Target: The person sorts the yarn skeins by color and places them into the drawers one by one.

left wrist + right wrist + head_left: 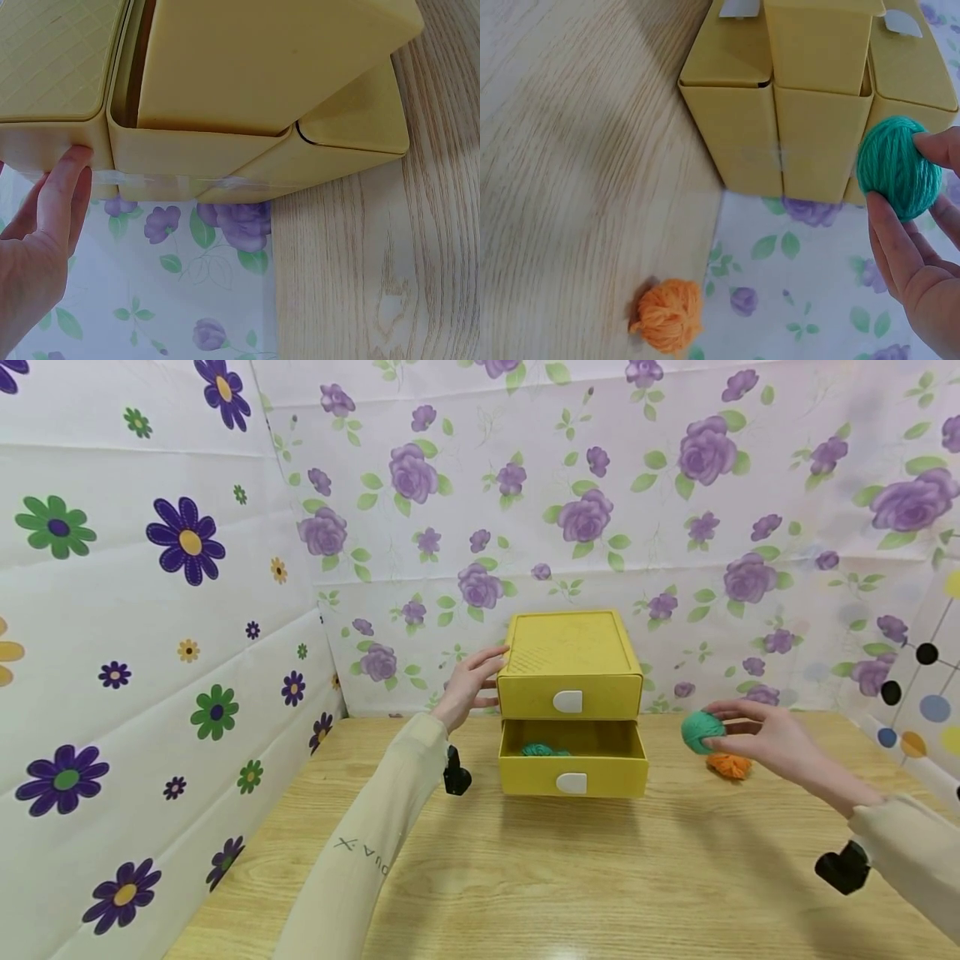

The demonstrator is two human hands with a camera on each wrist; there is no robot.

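A ball of green yarn (702,732) is pinched between the thumb and fingers of my right hand (767,732), held up to the right of a yellow drawer cabinet (573,643). The right wrist view shows the same yarn ball (898,166) beside the cabinet's side wall. My left hand (471,686) rests its fingertips against the cabinet's left side near the top, with the fingers extended. One drawer (531,777), below the top one, is pulled out. Green yarn (542,750) lies inside it, partly hidden by the drawer front.
An orange yarn ball (729,766) lies on the wooden table (480,877) behind and below my right hand. Flowered sheeting (480,510) hangs right behind the cabinet and along the left. White tab handles (567,701) mark the drawer fronts.
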